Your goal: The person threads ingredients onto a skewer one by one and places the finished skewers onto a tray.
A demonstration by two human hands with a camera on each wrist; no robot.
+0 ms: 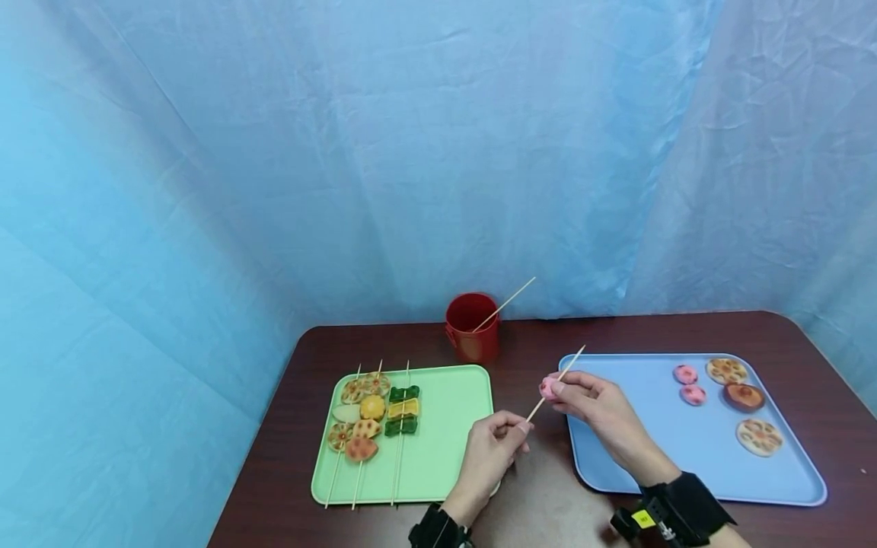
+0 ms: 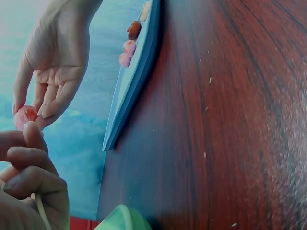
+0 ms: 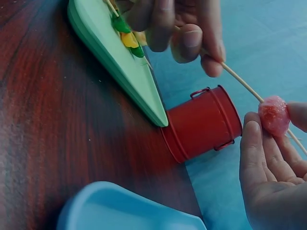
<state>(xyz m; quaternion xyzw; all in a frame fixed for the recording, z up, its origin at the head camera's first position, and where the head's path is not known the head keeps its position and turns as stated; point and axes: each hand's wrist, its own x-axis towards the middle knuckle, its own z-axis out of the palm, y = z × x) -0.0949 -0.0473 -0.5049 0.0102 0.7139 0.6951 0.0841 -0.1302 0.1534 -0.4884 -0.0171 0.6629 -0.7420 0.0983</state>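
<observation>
Below — brown table [image 1: 263, 487] | behind — blue curtain [image 1: 438, 160] | right hand [image 1: 606, 415] pinches pink ball [image 1: 547, 388]

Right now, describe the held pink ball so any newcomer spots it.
Find the big blue tray. By its far left corner, the right hand pinches a pink ball. Unlike the two pink balls lying on the tray, it is threaded on a stick.

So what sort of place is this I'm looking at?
Probably an indoor tabletop set-up, perhaps staged, though I can't be sure. Blue cloth hangs behind the dark table, and a green tray on it holds loaded skewers.
</observation>
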